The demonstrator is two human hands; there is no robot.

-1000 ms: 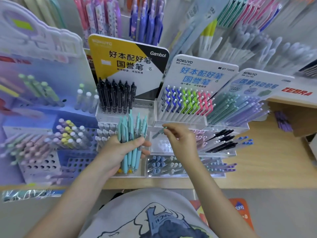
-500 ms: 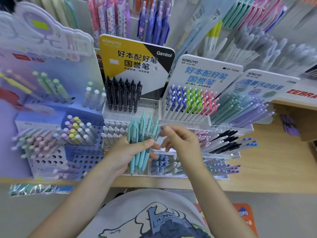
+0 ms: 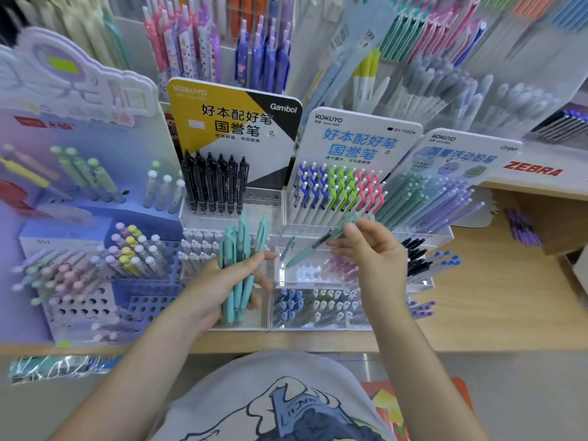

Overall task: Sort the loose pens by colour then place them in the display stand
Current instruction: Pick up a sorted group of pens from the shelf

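My left hand point(image 3: 219, 288) grips a bundle of several teal pens point(image 3: 241, 265), held upright in front of the clear acrylic display stand point(image 3: 280, 275). My right hand point(image 3: 372, 259) pinches a single teal-green pen point(image 3: 318, 245) between thumb and fingers. That pen lies slanted, its tip down-left over a middle compartment of the stand. One green pen point(image 3: 288, 248) stands alone in that compartment.
Black pens point(image 3: 216, 183) fill the rack under the yellow Gambol sign. Blue, green and pink clip pens point(image 3: 337, 189) stand to its right, pastel pencils point(image 3: 423, 202) farther right. A purple perforated stand point(image 3: 95, 297) sits left. The wooden counter point(image 3: 493, 300) extends right.
My right hand has drawn one teal-green pen away from the bundle and moved right and up with it. My left hand keeps its hold on the bundle.
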